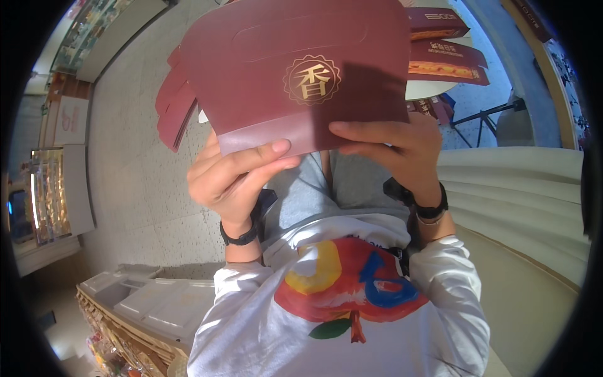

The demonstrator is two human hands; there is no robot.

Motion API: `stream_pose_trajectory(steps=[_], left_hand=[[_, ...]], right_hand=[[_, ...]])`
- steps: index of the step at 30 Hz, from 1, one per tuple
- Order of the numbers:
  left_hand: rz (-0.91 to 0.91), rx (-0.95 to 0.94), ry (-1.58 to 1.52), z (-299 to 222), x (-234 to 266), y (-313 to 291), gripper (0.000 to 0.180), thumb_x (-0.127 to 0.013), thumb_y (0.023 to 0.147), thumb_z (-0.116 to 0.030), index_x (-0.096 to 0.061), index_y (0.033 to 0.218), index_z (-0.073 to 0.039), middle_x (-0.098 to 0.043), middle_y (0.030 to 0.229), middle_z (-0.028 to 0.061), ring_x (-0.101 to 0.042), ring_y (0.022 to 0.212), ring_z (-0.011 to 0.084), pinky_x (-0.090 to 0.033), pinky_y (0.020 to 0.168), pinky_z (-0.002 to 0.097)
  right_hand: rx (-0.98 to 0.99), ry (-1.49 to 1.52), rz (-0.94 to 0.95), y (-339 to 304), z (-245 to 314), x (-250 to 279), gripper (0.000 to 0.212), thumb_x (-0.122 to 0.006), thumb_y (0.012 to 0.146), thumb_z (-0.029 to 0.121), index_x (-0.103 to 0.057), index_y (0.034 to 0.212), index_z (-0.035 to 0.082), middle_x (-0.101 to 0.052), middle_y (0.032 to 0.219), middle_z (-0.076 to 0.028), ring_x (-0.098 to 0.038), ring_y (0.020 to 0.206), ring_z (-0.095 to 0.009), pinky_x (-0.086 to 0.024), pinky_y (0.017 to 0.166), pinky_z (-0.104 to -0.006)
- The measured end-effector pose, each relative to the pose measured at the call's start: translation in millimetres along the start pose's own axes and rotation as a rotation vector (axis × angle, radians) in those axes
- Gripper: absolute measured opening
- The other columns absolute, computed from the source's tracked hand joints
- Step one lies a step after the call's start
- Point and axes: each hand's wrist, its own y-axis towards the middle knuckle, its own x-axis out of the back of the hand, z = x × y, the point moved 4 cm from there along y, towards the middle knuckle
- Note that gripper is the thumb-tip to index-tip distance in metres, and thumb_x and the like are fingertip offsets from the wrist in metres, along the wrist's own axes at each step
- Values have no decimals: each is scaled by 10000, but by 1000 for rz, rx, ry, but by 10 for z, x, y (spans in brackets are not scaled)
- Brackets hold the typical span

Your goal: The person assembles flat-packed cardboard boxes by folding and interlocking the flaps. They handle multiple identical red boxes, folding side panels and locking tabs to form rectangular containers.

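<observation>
A large maroon cardboard sheet (251,75) with rounded upper corners, a gold round emblem and a curved cut line spans the upper middle, held up in front of me. Its near edge is a folded, shinier strip. My left hand (235,173) pinches that strip between thumb and fingers near its left part. My right hand (399,141) grips the same edge toward the right corner. More flat maroon cardboard pieces (176,116) fan out beyond the sheet's left side, partly hidden by it. Whatever lies behind the sheet is hidden.
Right of the sheet, long maroon boxes (447,63) lie on a white round tabletop (424,92). A black-legged stand (483,120) is farther right, above pale pleated fabric (515,182). Lit display shelves (53,195) line the left; lidded white bins (166,301) stand at lower left.
</observation>
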Motion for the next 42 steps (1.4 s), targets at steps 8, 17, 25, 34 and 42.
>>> stream_pose_trajectory(steps=[8, 17, 25, 34, 42], left_hand=[[39, -11, 18, 2, -6, 35, 293, -871, 560, -95, -744, 812, -15, -710, 710, 86, -659, 669, 179, -503, 616, 264], [-62, 91, -45, 52, 49, 8, 293, -879, 550, -97, -741, 791, -4, -711, 719, 99, -656, 661, 168, -489, 593, 241], [47, 312, -147, 146, 113, 11, 283, -862, 605, -25, -730, 850, 26, -731, 868, 150, -679, 732, 160, -510, 648, 238], [-61, 199, -240, 244, 91, -35, 266, -818, 666, 54, -701, 905, 60, -715, 981, 213, -703, 841, 200, -550, 779, 286], [-84, 186, -345, 249, 99, -74, 199, -813, 694, 34, -695, 854, 25, -722, 813, 153, -694, 786, 210, -541, 818, 366]], right_hand=[[-37, 162, -2, -41, -73, 3, 313, -719, 786, 34, -730, 1094, 84, -739, 849, -55, -664, 615, -132, -520, 594, -217], [-65, 104, 31, 19, -33, 193, 306, -727, 771, 35, -733, 1076, 47, -738, 849, -88, -681, 648, -144, -526, 607, -232], [-144, 132, -138, -57, -116, 230, 357, -800, 633, 94, -753, 975, 6, -733, 788, -95, -582, 564, -79, -441, 525, -202], [-236, 23, -291, -121, -119, 397, 512, -825, 639, -14, -679, 1129, 5, -720, 876, -71, -661, 790, -122, -514, 680, -232], [218, -256, -39, 68, 23, 396, 895, -865, 601, 356, -490, 1370, 93, -689, 1147, -64, -512, 1269, -318, -223, 1101, -539]])
